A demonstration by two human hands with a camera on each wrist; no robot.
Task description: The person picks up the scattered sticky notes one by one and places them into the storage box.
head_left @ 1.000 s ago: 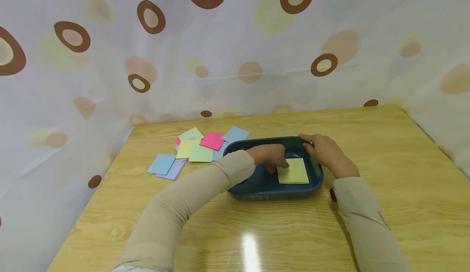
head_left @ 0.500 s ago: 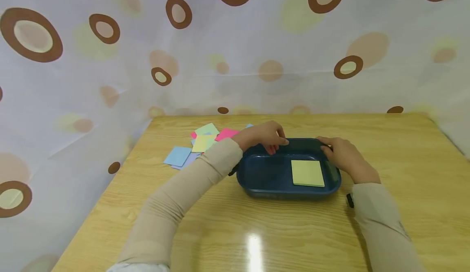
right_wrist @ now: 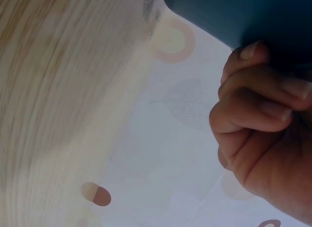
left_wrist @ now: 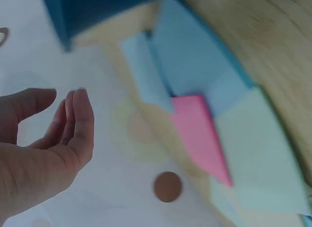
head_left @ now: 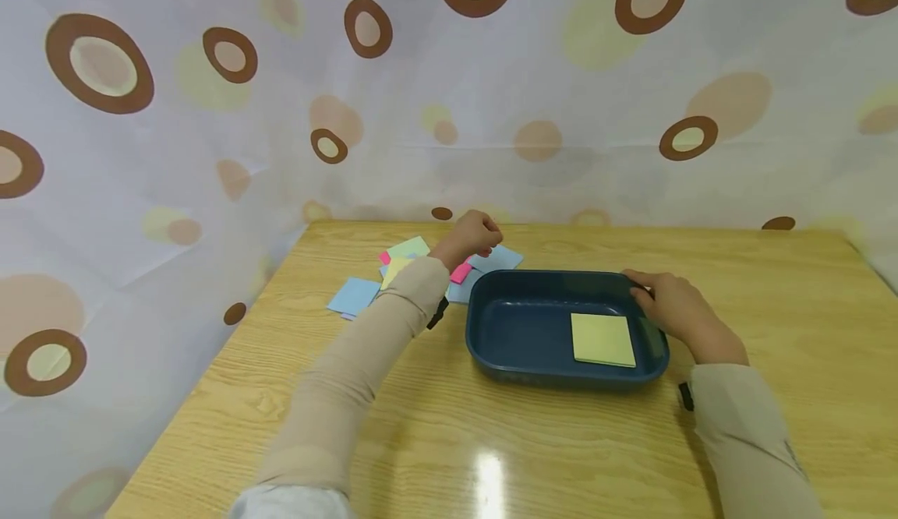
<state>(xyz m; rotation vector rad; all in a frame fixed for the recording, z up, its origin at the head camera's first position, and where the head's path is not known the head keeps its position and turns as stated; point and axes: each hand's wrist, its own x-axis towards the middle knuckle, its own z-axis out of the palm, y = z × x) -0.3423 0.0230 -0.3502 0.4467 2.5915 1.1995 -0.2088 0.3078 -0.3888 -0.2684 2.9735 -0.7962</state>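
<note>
A dark blue plastic basin (head_left: 526, 340) stands on the table with a stack of yellow sticky notes (head_left: 603, 340) lying flat in its right half. My right hand (head_left: 673, 307) grips the basin's far right corner; in the right wrist view its fingers curl at the blue wall. Above the loose notes left of the basin hovers my left hand (head_left: 471, 235), fingers loosely bent and holding nothing. In the left wrist view, thumb and fingertips are apart. Below it lie blue notes (head_left: 501, 258), a pink note (left_wrist: 202, 136) and green notes (left_wrist: 261, 154). My left forearm hides part of this group.
More blue sticky notes (head_left: 354, 295) lie at the group's left side. The wooden table (head_left: 561, 449) ends at the back and left against a hanging white cloth (head_left: 393, 98) with brown rings.
My left hand has left the basin, where it was beside the yellow stack, and moved left and back over the loose notes. My right hand stays on the rim. The head view has shifted.
</note>
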